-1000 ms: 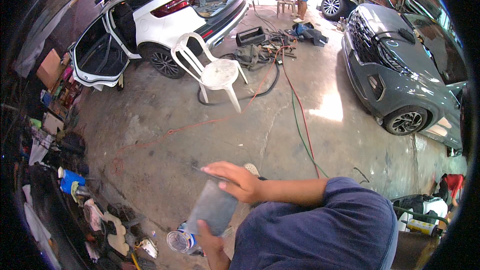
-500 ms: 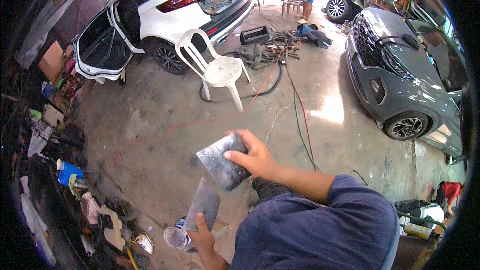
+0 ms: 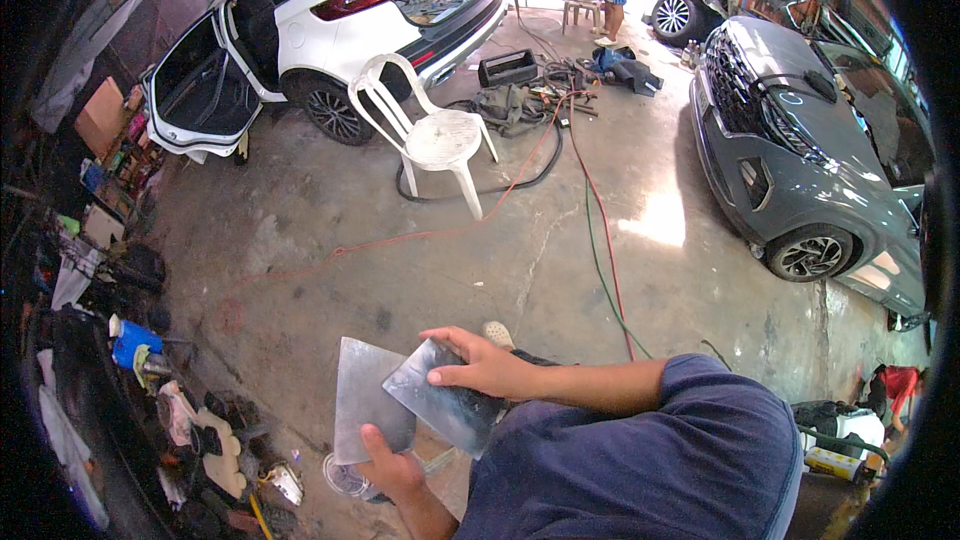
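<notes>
Left hand (image 3: 395,473) pinches a matte plate (image 3: 368,390), right hand (image 3: 485,368) grips a shinier plate (image 3: 438,397) kinda slanted over that one's right edge.

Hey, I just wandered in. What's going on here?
A person holds two thin rectangular plates in their bare hands. The left hand grips a pale grey flat plate; the right hand grips a darker, smeared grey plate, which overlaps the first in this view. I can't tell whether they touch. Farther ahead, a white plastic chair stands near a white car, with a dark grey car at right.
</notes>
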The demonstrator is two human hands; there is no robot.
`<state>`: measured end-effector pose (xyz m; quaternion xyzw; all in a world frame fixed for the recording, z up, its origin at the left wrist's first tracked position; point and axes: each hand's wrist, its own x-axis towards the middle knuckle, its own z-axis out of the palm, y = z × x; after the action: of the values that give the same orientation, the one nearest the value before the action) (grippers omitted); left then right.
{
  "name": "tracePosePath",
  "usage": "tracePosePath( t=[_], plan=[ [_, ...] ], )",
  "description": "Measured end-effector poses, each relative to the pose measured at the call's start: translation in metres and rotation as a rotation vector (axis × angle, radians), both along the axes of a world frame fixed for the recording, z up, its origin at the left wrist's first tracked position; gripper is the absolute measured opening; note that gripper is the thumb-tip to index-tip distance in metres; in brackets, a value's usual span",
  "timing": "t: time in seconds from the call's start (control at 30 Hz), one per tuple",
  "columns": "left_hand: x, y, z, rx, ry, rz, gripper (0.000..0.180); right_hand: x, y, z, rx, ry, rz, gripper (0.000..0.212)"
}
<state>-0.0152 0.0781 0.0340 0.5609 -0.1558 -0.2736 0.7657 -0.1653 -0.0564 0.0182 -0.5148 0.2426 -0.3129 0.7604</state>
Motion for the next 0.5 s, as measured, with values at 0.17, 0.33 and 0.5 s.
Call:
tracePosePath(
  t=[0.17, 0.33, 0.5],
  plan=[
    [-0.024, -0.003, -0.011, -0.308, 0.151, -0.199, 0.050, -0.012, -0.008, 0.035, 0.603, -0.027, 0.139, 0.049],
    [-0.008, 0.010, -0.012, 0.361, -0.429, -0.607, 0.028, -0.034, -0.035, 0.032, 0.260, -0.069, 0.168, 0.046],
    [-0.015, -0.011, 0.011, 0.636, -0.553, -0.863, 0.019, -0.053, -0.055, 0.060, -0.145, 0.094, 0.408, 0.046]
  ],
)
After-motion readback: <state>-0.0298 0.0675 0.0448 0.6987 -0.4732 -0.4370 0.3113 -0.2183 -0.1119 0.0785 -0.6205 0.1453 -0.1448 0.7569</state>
